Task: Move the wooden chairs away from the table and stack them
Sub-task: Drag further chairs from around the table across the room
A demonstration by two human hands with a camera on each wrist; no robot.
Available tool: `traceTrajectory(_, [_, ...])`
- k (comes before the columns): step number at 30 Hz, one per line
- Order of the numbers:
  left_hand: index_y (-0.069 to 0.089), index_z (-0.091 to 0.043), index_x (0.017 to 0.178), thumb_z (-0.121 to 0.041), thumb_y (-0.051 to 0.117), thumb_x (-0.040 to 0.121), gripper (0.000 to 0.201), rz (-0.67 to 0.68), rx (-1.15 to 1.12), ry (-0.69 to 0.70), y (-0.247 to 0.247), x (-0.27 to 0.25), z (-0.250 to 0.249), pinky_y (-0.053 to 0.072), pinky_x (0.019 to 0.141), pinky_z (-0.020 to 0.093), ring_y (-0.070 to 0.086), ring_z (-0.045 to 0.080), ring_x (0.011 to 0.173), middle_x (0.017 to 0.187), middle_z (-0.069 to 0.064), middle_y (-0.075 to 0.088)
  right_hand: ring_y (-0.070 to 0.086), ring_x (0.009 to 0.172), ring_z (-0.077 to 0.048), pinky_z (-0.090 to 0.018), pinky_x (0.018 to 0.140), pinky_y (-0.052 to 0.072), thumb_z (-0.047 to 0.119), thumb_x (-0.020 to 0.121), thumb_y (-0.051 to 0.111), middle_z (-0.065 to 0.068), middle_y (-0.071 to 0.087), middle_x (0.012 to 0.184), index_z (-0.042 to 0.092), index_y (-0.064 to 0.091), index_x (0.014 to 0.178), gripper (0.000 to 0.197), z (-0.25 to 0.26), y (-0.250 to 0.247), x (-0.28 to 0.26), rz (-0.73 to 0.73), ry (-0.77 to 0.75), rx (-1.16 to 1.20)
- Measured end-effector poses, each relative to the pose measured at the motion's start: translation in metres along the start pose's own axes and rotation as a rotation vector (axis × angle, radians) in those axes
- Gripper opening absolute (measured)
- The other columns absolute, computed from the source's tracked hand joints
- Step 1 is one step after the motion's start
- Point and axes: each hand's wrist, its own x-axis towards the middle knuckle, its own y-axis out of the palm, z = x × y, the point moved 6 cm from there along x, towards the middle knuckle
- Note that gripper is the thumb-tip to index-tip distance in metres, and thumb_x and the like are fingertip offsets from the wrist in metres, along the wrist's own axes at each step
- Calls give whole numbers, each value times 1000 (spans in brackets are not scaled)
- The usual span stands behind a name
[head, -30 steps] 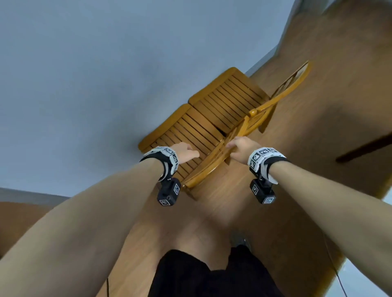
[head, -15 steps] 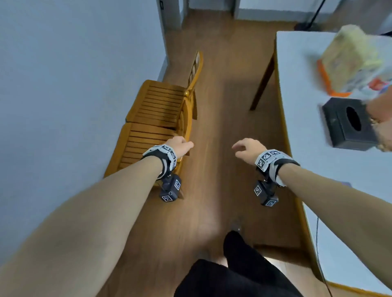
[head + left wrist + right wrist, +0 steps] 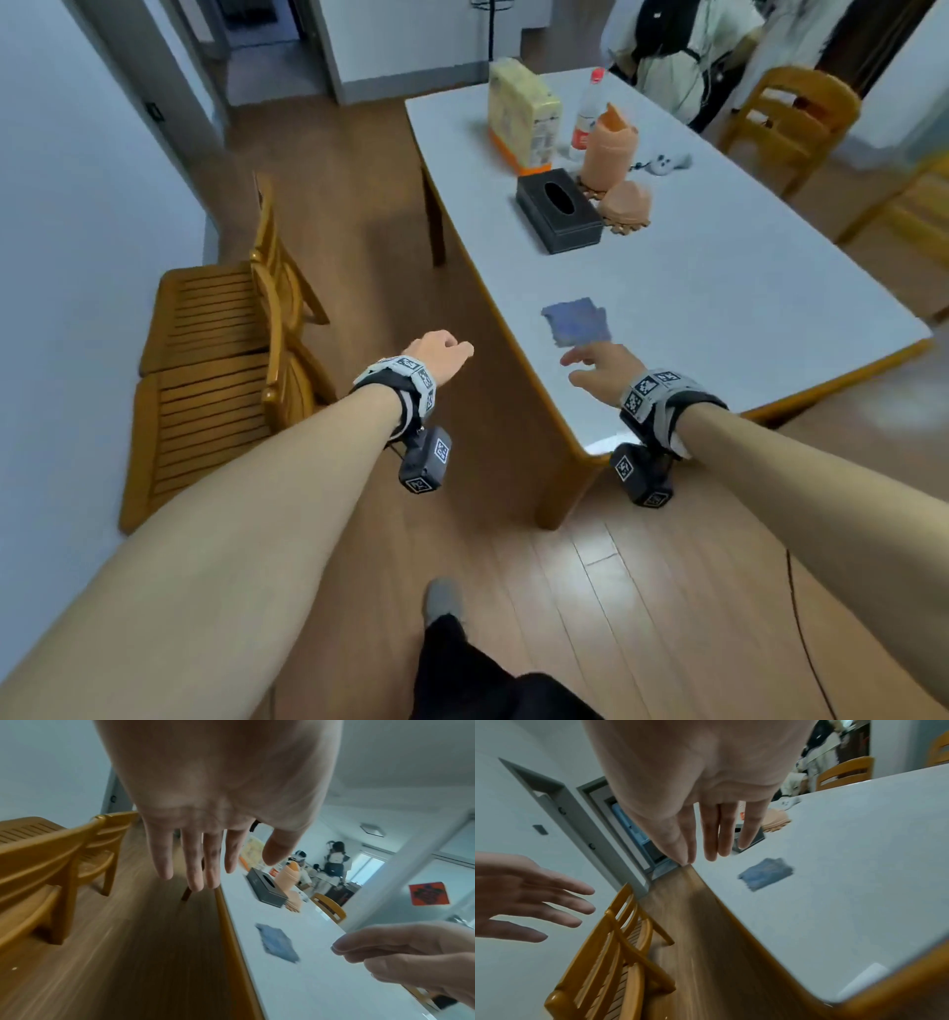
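Observation:
Two wooden slatted chairs stand side by side along the left wall, the near chair and the far chair, backrests toward the room. A third wooden chair stands past the far right side of the white table. My left hand hovers empty over the floor between the chairs and the table, fingers straight in the left wrist view. My right hand floats above the table's near corner with relaxed fingers, holding nothing. Neither hand touches a chair.
On the table lie a blue cloth, a black tissue box, an orange container, a yellow pack and a bottle. A person stands beyond the table's far end. A wooden-floored aisle runs between chairs and table.
Both hands let go of the near chair's backrest and swung right toward the table. The view turned from the chairs at the wall to the table.

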Motion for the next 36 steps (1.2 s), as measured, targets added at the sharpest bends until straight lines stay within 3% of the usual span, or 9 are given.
traceTrajectory(8, [63, -15, 125, -41, 49, 94, 42, 93, -62, 200, 190, -117, -151, 44, 93, 34, 57, 28, 111, 127, 6, 63, 51, 131, -26, -33, 109, 37, 32, 95, 57, -8, 55, 142, 14, 54, 140, 48, -221, -46, -175, -248, 269, 347])
traceTrajectory(13, [65, -13, 118, -34, 45, 98, 35, 182, -68, 298, 287, -161, -240, 40, 77, 28, 53, 22, 89, 112, 7, 63, 45, 135, -28, -33, 107, 32, 37, 98, 51, -8, 50, 147, 15, 53, 141, 48, -336, -72, -239, -379, 434, 525])
traceTrajectory(16, [63, -13, 122, -34, 45, 99, 36, 250, -53, 324, 337, -174, -286, 37, 75, 27, 53, 21, 92, 109, 5, 61, 48, 131, -29, -33, 105, 34, 37, 98, 52, -9, 54, 143, 14, 58, 135, 45, -397, -80, -266, -458, 529, 618])
traceTrajectory(20, [62, -16, 126, -36, 44, 98, 39, 350, -14, 349, 397, -167, -344, 43, 96, 35, 57, 28, 112, 121, 5, 62, 56, 121, -30, -37, 104, 40, 41, 92, 54, -9, 63, 130, 15, 66, 124, 43, -464, -93, -285, -499, 626, 706])
traceTrajectory(24, [61, -16, 130, -37, 44, 97, 42, 433, 22, 384, 449, -143, -417, 41, 101, 35, 56, 29, 118, 132, 6, 60, 64, 111, -32, -45, 101, 47, 61, 58, 53, -3, 73, 104, 27, 69, 87, 47, -553, -114, -289, -572, 753, 799])
traceTrajectory(27, [61, -16, 130, -38, 43, 98, 43, 463, 62, 439, 479, -129, -478, 39, 98, 34, 55, 30, 120, 134, 6, 59, 66, 102, -25, -36, 81, 46, 51, 72, 55, 8, 71, 88, 32, 64, 82, 23, -595, -150, -302, -629, 833, 841])
traceTrajectory(29, [62, -17, 129, -40, 45, 96, 44, 487, 83, 476, 499, -121, -519, 40, 98, 35, 55, 29, 118, 133, 7, 60, 63, 95, -23, -32, 75, 42, 45, 78, 55, 8, 71, 88, 31, 63, 81, 17, -618, -178, -311, -674, 855, 851])
traceTrajectory(33, [63, -17, 125, -42, 47, 92, 44, 526, 115, 522, 543, -106, -599, 42, 103, 40, 57, 30, 114, 126, 7, 63, 65, 100, -23, -32, 75, 42, 41, 79, 57, 5, 73, 92, 31, 63, 81, 12, -683, -228, -312, -727, 888, 858])
traceTrajectory(36, [63, -16, 125, -41, 47, 93, 43, 531, 151, 558, 583, -88, -660, 43, 102, 43, 58, 31, 112, 124, 7, 64, 65, 105, -25, -33, 76, 43, 45, 72, 56, 2, 73, 101, 30, 65, 87, 23, -738, -264, -299, -735, 911, 850])
